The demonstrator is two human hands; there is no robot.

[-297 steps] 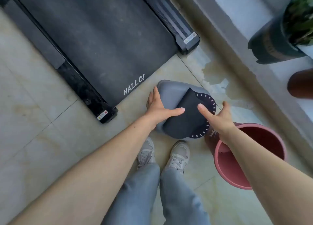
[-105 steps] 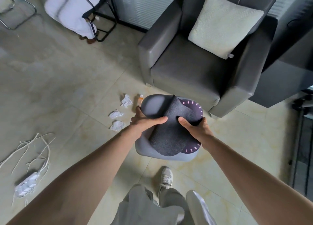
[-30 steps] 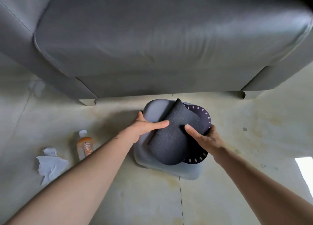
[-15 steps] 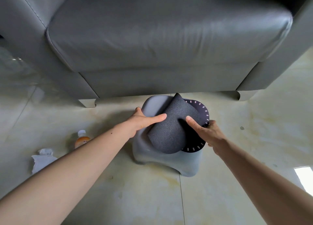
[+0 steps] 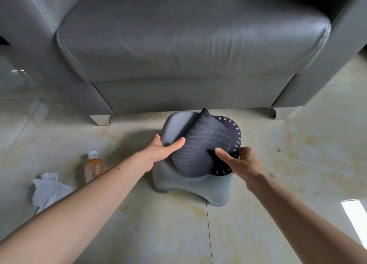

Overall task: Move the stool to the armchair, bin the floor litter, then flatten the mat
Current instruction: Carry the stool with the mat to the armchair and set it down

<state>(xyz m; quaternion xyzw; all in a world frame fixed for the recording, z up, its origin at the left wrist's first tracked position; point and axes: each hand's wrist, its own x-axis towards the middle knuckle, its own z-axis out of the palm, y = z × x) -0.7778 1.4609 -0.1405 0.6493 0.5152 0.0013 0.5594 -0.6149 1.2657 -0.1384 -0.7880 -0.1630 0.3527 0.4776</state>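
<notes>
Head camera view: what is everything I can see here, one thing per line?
armchair: one, grey, across the top of the view
stool: one, light grey, on the floor in front of the armchair
mat: one, dark, folded over itself on the stool's top
bottle: one, orange with white cap, on the floor left of the stool
crumpled tissue: one, white, beside the bottle
floor: pale stained tiles
left hand: gripping the stool's left edge
right hand: gripping its right edge
</notes>
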